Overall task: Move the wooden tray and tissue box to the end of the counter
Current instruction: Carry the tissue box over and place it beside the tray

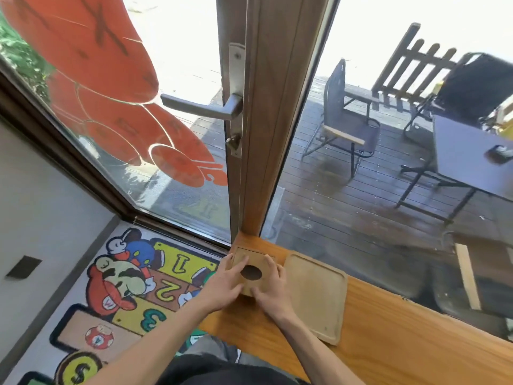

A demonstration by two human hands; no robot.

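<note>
counter (388, 337): glossy orange wood | wooden tray (316, 295): pale matt wood | tissue box (255, 262): matt wood

Floor mat (133, 290) numbers: I read "1" on its yellow panel, "2" on the brown one and "3" on the yellow one nearest me, all upside down from where I stand.
Coin on the mat: a "$" sign.
Red cap on the mat: a "W".
Red window sticker (111, 87): dark characters I cannot read.

counter (388, 343) with tissue box (251, 262), tray (316, 295)
</note>
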